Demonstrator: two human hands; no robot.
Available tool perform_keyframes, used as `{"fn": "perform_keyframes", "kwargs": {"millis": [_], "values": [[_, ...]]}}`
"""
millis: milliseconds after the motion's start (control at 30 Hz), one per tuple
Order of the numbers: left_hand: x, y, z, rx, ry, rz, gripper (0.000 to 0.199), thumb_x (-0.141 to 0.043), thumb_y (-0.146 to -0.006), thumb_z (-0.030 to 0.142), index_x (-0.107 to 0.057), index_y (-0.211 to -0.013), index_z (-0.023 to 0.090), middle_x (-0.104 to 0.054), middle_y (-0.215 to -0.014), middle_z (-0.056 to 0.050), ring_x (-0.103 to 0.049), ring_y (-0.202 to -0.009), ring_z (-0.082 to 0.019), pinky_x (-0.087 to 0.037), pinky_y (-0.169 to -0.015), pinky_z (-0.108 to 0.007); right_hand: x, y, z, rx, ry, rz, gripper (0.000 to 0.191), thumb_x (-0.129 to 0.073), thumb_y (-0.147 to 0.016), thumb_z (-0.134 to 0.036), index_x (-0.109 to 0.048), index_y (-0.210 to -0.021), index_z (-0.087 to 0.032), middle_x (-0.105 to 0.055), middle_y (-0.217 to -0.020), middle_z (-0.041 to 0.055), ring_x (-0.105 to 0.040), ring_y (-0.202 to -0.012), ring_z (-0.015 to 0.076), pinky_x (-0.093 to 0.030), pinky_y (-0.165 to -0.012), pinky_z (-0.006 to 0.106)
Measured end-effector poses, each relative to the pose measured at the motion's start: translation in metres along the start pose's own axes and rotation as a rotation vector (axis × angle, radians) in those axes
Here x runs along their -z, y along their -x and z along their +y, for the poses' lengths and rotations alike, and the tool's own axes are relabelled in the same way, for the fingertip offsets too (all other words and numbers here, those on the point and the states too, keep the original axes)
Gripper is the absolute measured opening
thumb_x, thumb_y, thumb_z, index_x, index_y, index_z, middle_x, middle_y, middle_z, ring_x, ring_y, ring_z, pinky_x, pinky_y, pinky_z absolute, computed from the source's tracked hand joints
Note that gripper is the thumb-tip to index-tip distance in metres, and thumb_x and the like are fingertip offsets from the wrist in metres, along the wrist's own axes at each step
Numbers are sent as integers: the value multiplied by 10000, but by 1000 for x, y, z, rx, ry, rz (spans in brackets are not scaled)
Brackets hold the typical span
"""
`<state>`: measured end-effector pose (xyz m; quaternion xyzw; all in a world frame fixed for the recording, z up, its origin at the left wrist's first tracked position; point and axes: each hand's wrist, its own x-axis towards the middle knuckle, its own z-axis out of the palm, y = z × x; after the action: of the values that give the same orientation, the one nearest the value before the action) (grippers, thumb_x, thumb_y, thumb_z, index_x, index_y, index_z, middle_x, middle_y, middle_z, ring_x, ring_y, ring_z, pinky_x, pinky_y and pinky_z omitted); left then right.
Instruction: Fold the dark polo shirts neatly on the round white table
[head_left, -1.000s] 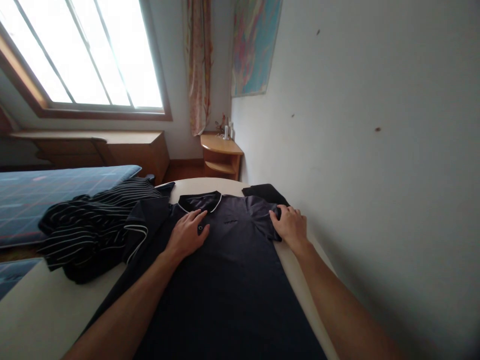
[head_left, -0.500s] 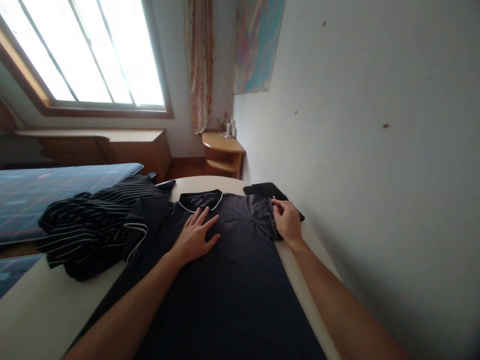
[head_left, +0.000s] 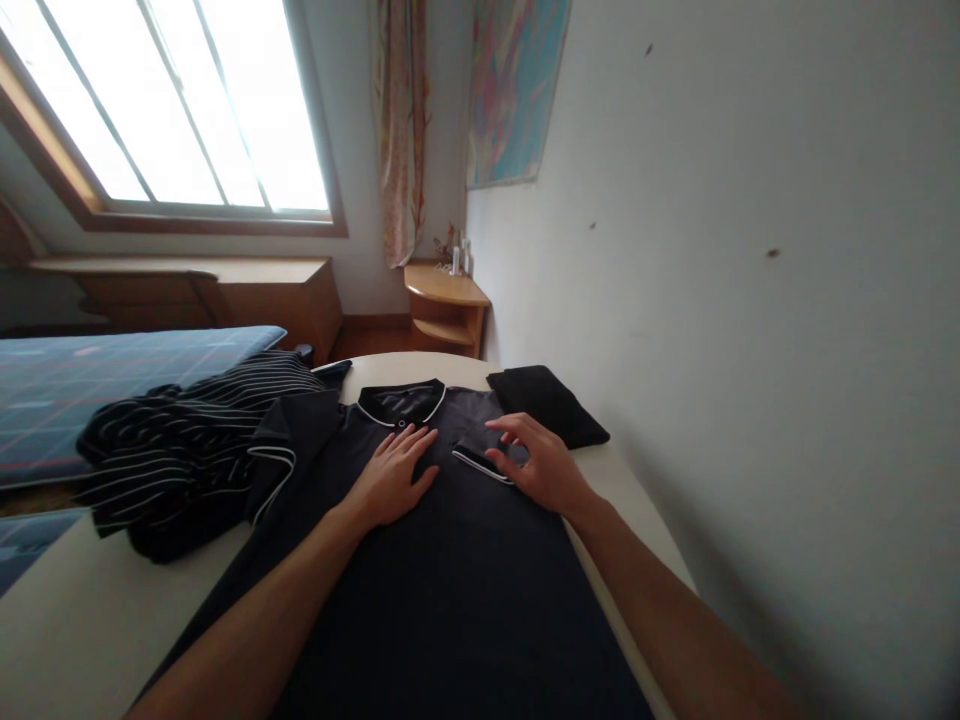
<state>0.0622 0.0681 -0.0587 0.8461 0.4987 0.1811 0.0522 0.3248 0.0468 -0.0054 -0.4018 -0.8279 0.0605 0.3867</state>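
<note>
A dark short-sleeved shirt (head_left: pixel 450 590) lies spread on a pale table (head_left: pixel 82 620), its black, white-edged collar (head_left: pixel 401 402) toward the far end. My left hand (head_left: pixel 394 475) rests flat on the chest below the collar, fingers stretched out. The sleeve on the right is folded inward over the chest, and its white-trimmed cuff (head_left: pixel 482 466) shows there. Over this folded sleeve is my right hand (head_left: pixel 544 465), thumb and fingers apart, with nothing gripped between them. The other sleeve (head_left: pixel 274 465) lies spread out to the left.
A folded black cloth (head_left: pixel 559 405) lies at the table's far right, beside the white wall (head_left: pixel 750 400). On the left is a heap of striped black clothing (head_left: pixel 187 450), next to a blue checked mattress (head_left: pixel 45 400). A wooden corner shelf (head_left: pixel 448 288) stands beyond the table.
My right hand has moved left, bringing the right-side sleeve inward onto the chest, and its fingers have let go. More of the black cloth shows. My left hand has stayed nearly in place.
</note>
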Motion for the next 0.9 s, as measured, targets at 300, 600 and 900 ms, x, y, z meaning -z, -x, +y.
{"fn": "perform_keyframes", "kwargs": {"millis": [300,600,900], "values": [[-3,1,-1,-14,20,3,548,-480,-965,402,-454,-1487,239,-441,-1550,-58,-314,-1476,-287,-281,-1205,-509,-18,4,-4,-74,354,-384,337,-661,-904,-340,-664,-1211,-201,-689,-1137,75,-621,-1057,221,-482,-934,326],[-3,1,-2,-13,10,-6,545,-475,-968,405,-454,-1488,242,-439,-1552,-58,-307,-1479,-284,-271,-1210,-502,-32,-6,-16,-111,620,-452,211,-507,-968,-237,-705,-961,-163,-707,-949,97,-659,-876,215,-469,-753,288],[-3,1,-2,-25,10,-6,548,-472,-970,403,-452,-1490,230,-434,-1554,-71,-307,-1479,-289,-273,-1207,-512,-37,-4,-15,-95,632,-382,264,-486,-987,-257,-719,-896,-174,-706,-940,107,-664,-857,224,-479,-667,294]]}}
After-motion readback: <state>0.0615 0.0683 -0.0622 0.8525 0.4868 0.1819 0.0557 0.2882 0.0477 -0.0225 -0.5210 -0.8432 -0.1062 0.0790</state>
